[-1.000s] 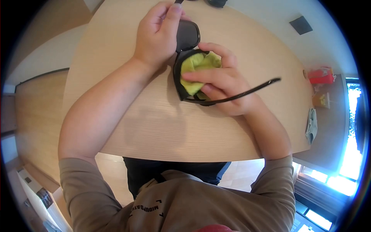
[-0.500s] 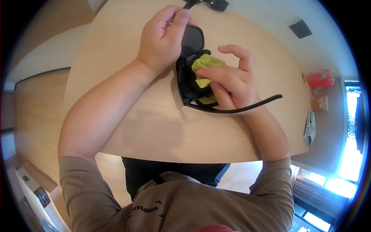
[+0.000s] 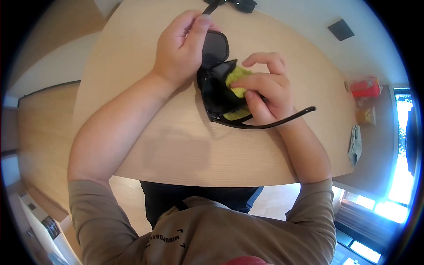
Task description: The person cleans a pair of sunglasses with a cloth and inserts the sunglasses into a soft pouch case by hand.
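Note:
Black sunglasses [image 3: 216, 48] are held above the wooden table. My left hand [image 3: 182, 51] is closed around one of their temple arms and the frame near it, at the far side. The other temple arm stretches out to the right, passing my right wrist. Between the thumb and fingers of my right hand [image 3: 270, 90] is a yellow-green cloth [image 3: 236, 82], pinched against the nearer lens. Part of the cloth also shows below, behind the frame's lower rim. The right fingers hide some of that lens.
A second pair of dark glasses [image 3: 244, 4] lies at the table's far edge. Beyond the right side are a dark square [image 3: 341, 30], a red bag [image 3: 365, 87], a small box [image 3: 365, 116] and a folded pale cloth or paper [image 3: 354, 145]. The table's front edge [image 3: 207, 183] runs before my body.
The sunglasses have shifted slightly left. My right fingers and the cloth have slid a little to the right across the lens, uncovering more of its dark surface. Both grips stay the same.

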